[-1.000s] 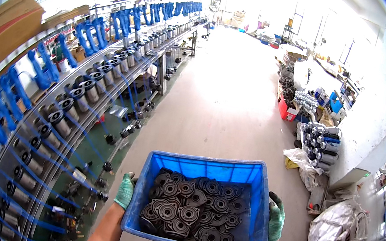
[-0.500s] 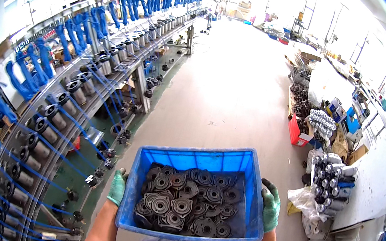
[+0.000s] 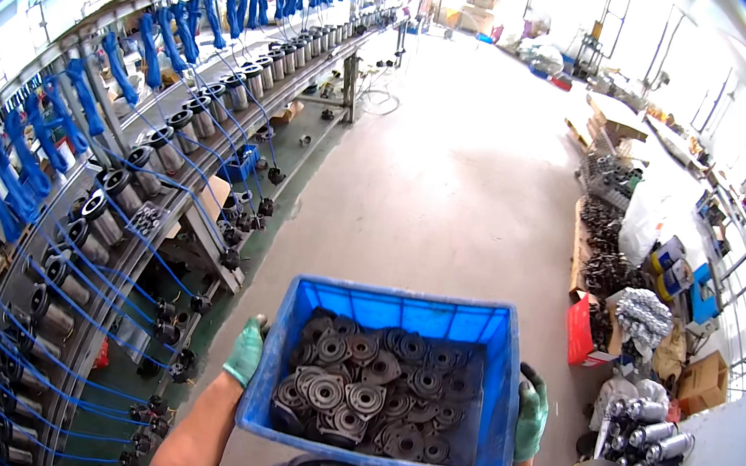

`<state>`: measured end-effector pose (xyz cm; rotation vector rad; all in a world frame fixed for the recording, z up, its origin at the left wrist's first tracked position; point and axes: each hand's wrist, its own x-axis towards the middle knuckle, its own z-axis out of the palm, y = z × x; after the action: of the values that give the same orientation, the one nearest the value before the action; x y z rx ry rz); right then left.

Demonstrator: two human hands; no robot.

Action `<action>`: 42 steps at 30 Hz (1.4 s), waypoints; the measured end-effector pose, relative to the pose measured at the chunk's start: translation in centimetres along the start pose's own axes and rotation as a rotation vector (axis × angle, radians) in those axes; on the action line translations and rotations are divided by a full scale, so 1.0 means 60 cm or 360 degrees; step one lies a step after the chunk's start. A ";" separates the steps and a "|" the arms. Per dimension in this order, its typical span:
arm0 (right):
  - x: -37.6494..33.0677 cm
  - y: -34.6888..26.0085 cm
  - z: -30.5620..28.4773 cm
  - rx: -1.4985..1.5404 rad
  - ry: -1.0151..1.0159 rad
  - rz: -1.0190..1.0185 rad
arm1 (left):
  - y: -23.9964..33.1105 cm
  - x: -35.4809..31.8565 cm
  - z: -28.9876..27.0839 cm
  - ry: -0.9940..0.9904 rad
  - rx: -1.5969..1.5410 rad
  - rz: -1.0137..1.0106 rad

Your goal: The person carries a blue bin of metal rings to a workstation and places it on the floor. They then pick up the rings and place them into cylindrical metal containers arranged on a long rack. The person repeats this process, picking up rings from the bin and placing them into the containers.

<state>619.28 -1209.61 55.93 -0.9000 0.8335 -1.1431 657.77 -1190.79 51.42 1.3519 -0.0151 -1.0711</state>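
Observation:
I carry a blue plastic crate (image 3: 399, 312) in front of my body, low in the view. It holds several dark round metal flange parts (image 3: 372, 391). My left hand (image 3: 245, 350), in a green glove, grips the crate's left side. On the crate's right side my right hand (image 3: 531, 414), also in a green glove, grips the wall. The crate is level, above a grey concrete floor (image 3: 441, 175).
A long bench (image 3: 160, 160) runs along my left with a row of grey cylinders, blue hoses and hanging black connectors. On my right lie a red bin (image 3: 579, 329), cardboard boxes (image 3: 703, 380), sacks and stacks of metal parts (image 3: 603, 230). The concrete aisle runs ahead.
I have moved forward along the aisle with the crate; the bench and the piles on the right have slid toward me. Both hands keep the same grip.

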 end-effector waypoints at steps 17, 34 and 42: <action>1.204 0.175 0.343 -0.0495 -0.0486 0.0215 | 0.274 1.055 0.270 0.0301 -0.0176 0.0145; 2.210 0.483 0.800 -0.1201 -0.1340 0.0637 | 0.557 1.711 0.531 0.0599 -0.0830 0.0149; 2.507 0.854 0.929 -0.1752 -0.1588 0.0812 | 0.500 2.077 0.495 0.0873 -0.1027 -0.0265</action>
<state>721.00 -1338.54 18.63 -1.7848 0.7168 0.3716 728.19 -1295.62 14.61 1.0152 0.7946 -0.7120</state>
